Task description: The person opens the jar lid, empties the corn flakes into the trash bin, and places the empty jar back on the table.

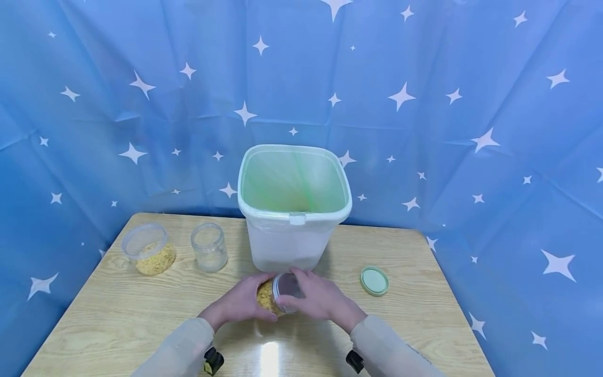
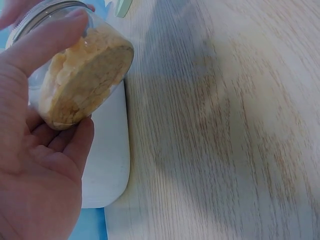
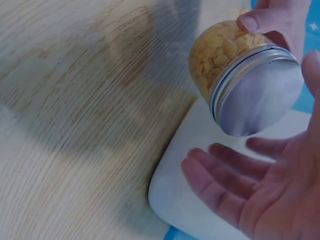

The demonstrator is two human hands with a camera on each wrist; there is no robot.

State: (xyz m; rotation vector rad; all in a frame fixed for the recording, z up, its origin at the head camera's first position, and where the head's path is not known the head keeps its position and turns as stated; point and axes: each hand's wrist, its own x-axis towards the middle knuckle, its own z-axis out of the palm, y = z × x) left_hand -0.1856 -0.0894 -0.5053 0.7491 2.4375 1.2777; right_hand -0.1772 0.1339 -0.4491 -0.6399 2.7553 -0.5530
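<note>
A clear jar of yellow flakes (image 1: 266,296) with a silver metal lid (image 3: 260,97) is tilted sideways in front of the white bin, its lid facing right. My left hand (image 1: 242,302) grips the jar body, thumb on one side and fingers on the other, as the left wrist view (image 2: 42,150) shows. My right hand (image 1: 317,297) is around the lid's side. In the right wrist view, its fingers (image 3: 215,192) are spread and appear slightly apart from the lid, with the thumb close to the rim.
The white bin (image 1: 289,241) stands at the table's back middle. To its left are a clear glass jar (image 1: 210,256) and a clear tub (image 1: 145,241) with yellow flakes. A green round lid (image 1: 374,280) lies to the right. A blue star-patterned curtain (image 1: 292,78) hangs behind.
</note>
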